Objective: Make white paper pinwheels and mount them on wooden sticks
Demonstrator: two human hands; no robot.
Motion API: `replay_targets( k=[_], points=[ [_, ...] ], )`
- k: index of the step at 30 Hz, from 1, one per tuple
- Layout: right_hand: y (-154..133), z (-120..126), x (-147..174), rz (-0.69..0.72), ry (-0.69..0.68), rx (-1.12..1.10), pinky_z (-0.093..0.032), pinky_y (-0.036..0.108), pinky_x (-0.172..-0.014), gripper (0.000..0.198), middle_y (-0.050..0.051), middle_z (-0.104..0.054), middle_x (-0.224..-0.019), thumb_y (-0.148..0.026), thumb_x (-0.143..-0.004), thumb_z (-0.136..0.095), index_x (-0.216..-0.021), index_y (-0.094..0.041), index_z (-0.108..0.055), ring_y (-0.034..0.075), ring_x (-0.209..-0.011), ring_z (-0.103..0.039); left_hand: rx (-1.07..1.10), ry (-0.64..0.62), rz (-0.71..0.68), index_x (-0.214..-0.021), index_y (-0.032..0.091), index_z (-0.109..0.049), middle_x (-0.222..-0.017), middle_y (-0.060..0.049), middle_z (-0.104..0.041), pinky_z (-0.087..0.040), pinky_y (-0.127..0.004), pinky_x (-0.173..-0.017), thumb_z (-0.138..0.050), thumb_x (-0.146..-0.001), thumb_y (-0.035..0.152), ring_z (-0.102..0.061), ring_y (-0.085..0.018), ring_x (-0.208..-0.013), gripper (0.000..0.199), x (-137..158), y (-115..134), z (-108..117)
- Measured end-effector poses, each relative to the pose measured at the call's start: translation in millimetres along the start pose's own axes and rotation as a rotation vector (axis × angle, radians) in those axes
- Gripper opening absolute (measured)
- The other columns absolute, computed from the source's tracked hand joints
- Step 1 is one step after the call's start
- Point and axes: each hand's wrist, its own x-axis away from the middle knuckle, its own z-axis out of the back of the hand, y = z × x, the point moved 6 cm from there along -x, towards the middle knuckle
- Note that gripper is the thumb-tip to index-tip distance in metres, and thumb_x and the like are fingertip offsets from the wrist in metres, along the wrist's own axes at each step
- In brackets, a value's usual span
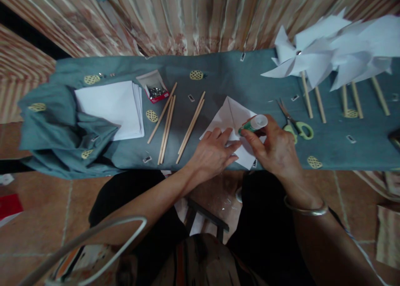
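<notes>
One white folded paper [231, 118] lies on the counter [231, 78] before us, our left hand [214, 149] spread across it; it should be light and easily creased, best held by its edges. Our right hand [276, 146] pinches a probably firm, smooth glue stick [254, 123] around its side, though contact below looks unclear.

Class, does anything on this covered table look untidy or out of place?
Yes. At the left end, the blue-green cloth is bunched up over a corner of the paper stack, while elsewhere it lies mostly flat. Small shiny bits lie loose outside the open box.
</notes>
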Motion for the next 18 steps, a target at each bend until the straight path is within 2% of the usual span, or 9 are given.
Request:
replay_targets(
  k=[10, 18],
  points=[
    [2.0, -5.1, -2.7, -0.031, -0.001, -0.056, -0.048, 0.032, -0.059, 0.032, 0.005, -0.073, -0.081, -0.048, -0.09, -0.055, -0.106, -0.021, -0.058, 0.023, -0.067, -0.069, -0.002, -0.023, 0.011, -0.133, 0.024, -0.055, -0.142, -0.015, -0.048, -0.041, -0.042, -0.089, -0.051, -0.094, 0.042, -0.049, -0.03, -0.113, 0.043, -0.7, 0.7, 0.3],
    [1.1, -7.8, -7.4, -0.049, -0.001, -0.087, -0.049, 0.035, -0.062, 0.029, 0.003, -0.071, -0.077, -0.047, -0.089, -0.055, -0.106, -0.024, -0.059, 0.024, -0.069, -0.069, 0.002, -0.025, 0.003, -0.133, 0.024, -0.055, -0.143, -0.015, -0.047, -0.042, -0.043, -0.089, -0.051, -0.094, 0.042, -0.05, -0.031, -0.113, 0.043, -0.5, 0.8, -0.1]
  ],
)
